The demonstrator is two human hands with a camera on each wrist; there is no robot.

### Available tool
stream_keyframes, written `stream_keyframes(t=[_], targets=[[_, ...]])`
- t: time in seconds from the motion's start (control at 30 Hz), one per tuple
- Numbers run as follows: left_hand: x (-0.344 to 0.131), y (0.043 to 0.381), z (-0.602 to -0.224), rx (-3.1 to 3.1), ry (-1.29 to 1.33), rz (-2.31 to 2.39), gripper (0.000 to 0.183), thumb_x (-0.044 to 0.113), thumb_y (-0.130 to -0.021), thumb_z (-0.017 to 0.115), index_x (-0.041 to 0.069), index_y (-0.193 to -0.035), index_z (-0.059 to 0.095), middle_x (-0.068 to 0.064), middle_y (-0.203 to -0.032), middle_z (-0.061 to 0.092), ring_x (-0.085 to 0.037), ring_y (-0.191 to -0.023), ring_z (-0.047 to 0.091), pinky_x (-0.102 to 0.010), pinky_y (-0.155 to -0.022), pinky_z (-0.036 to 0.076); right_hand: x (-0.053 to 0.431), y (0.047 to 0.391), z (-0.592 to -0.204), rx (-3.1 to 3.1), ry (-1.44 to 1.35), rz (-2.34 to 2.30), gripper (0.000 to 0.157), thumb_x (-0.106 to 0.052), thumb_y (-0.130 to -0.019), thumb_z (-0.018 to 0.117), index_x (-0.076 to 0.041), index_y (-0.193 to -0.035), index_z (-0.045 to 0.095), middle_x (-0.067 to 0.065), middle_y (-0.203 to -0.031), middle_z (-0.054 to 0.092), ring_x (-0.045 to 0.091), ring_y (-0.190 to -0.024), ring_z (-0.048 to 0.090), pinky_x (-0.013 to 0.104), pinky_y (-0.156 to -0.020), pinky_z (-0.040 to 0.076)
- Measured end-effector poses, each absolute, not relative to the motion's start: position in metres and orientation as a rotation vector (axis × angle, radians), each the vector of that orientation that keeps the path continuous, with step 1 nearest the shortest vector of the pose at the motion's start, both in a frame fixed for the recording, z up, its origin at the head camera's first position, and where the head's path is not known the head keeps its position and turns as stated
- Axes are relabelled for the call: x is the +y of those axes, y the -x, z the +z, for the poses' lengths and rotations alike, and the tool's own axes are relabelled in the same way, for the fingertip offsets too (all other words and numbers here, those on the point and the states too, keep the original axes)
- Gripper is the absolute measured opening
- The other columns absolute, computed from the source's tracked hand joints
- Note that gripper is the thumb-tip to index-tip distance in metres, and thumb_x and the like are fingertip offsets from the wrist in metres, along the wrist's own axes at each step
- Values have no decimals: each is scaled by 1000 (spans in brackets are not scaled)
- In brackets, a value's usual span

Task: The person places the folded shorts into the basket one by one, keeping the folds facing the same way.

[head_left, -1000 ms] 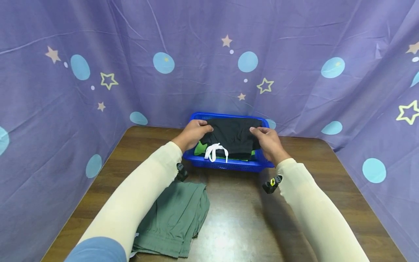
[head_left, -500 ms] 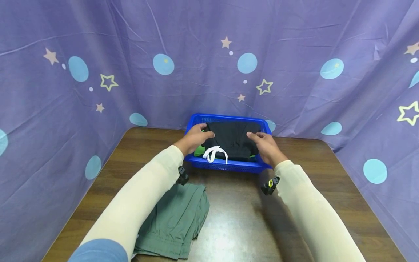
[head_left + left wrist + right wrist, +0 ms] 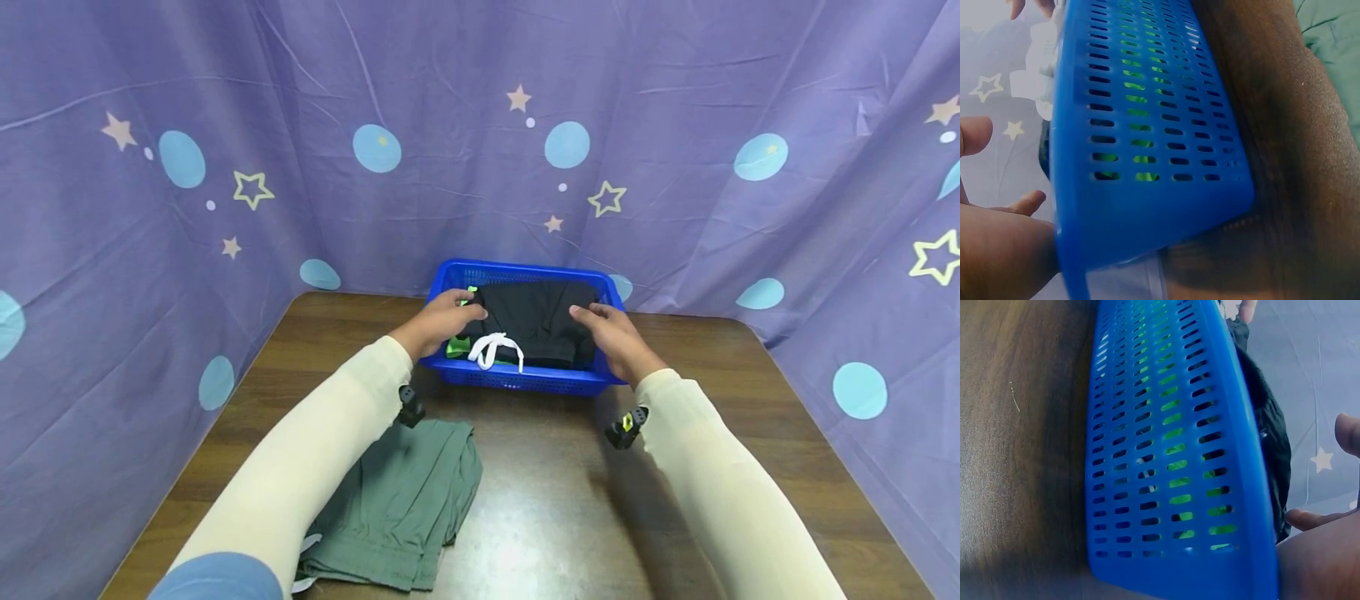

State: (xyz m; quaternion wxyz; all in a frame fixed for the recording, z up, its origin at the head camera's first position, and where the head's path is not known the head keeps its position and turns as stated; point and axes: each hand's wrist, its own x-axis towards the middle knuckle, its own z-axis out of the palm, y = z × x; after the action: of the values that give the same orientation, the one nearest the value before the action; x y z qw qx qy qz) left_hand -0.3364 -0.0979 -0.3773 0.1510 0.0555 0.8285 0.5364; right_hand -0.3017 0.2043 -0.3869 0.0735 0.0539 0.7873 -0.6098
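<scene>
Folded black shorts (image 3: 536, 321) with a white drawstring (image 3: 495, 348) lie in a blue plastic basket (image 3: 517, 382) at the back of the table. Bright green cloth (image 3: 457, 346) shows under them at the left and through the slots in both wrist views. Over the basket's left end is my left hand (image 3: 438, 323), its thumb and fingers spread apart at the shorts' edge. At the opposite end, my right hand (image 3: 613, 335) has thumb and fingers apart; in the right wrist view a fingertip (image 3: 1297, 517) is beside the black cloth. Neither hand pinches the cloth.
A folded dark green garment (image 3: 405, 508) lies on the wooden table (image 3: 555, 500) at the front left, partly under the left forearm. A purple curtain (image 3: 480, 183) with stars and dots hangs close behind the basket.
The black shorts have come down into the basket. Both hands have let go of their edges, and the left hand has lately shifted slightly left.
</scene>
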Motion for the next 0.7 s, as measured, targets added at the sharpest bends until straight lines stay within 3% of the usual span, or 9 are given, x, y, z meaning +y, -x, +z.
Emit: stream_keyframes(t=[0.4, 0.7], targets=[[-118, 309, -350, 2523, -256, 1547, 61, 29, -99, 64, 8, -153, 43, -17, -158, 39, -36, -145, 36, -54, -114, 34, 196, 279, -365, 2397, -40, -2078, 70, -34, -99, 66, 1, -154, 39, 23, -154, 41, 33, -146, 33, 45, -121, 23], [-155, 283, -340, 2562, -359, 1657, 50, 17, -102, 60, -3, -146, 48, -22, -140, 55, -35, -126, 56, -49, -101, 49, 175, 249, -356, 2440, 55, -2173, 54, -24, -99, 66, 3, -143, 49, 19, -139, 54, 28, -123, 55, 45, -107, 42]])
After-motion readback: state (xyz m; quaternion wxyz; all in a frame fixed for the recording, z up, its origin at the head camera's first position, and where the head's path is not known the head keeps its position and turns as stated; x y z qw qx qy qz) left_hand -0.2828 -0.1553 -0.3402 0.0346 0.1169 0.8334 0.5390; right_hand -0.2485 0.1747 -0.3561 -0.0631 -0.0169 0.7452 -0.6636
